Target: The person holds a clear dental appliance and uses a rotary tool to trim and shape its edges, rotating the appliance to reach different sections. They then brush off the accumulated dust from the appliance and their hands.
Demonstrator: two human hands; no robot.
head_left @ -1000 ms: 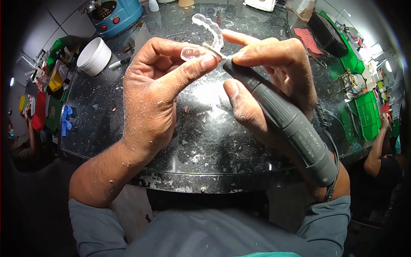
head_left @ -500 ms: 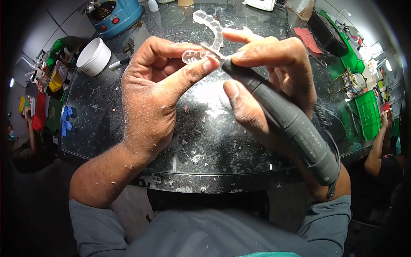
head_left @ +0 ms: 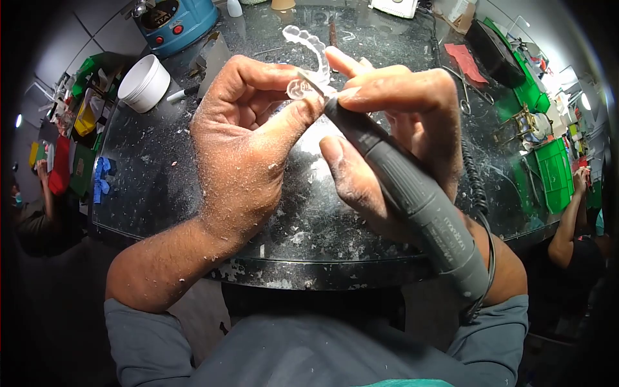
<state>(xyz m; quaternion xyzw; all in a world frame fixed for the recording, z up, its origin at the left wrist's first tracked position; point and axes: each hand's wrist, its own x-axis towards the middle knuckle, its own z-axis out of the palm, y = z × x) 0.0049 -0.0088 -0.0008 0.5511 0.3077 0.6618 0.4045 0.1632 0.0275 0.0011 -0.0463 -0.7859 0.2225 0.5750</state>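
Observation:
Between thumb and forefinger, my left hand [head_left: 242, 138] pinches a clear dental aligner [head_left: 317, 51], whose curved arch points away from me. White dust and shavings cover this hand and forearm. My right hand [head_left: 400, 122] is wrapped round a black rotary handpiece [head_left: 419, 200], held slantwise like a pen. The slim tip of the handpiece [head_left: 313, 82] lies at the near end of the aligner, close to my left fingertips; whether it touches cannot be made out. A coiled cord [head_left: 475, 180] trails from the handpiece's rear end.
White shavings litter the dark worktop [head_left: 309, 226]. At the left stand a white tub [head_left: 145, 84], a blue machine [head_left: 177, 26], a marker [head_left: 182, 94] and a blue scrap [head_left: 102, 180]. Rightward are red paper [head_left: 465, 63], scissors [head_left: 474, 93] and a green basket [head_left: 553, 174]. Other people's arms show at both sides.
The aligner has turned slightly in my left fingers, its far end now lower and further left. My right hand and the handpiece have shifted a little left. Both grips hold.

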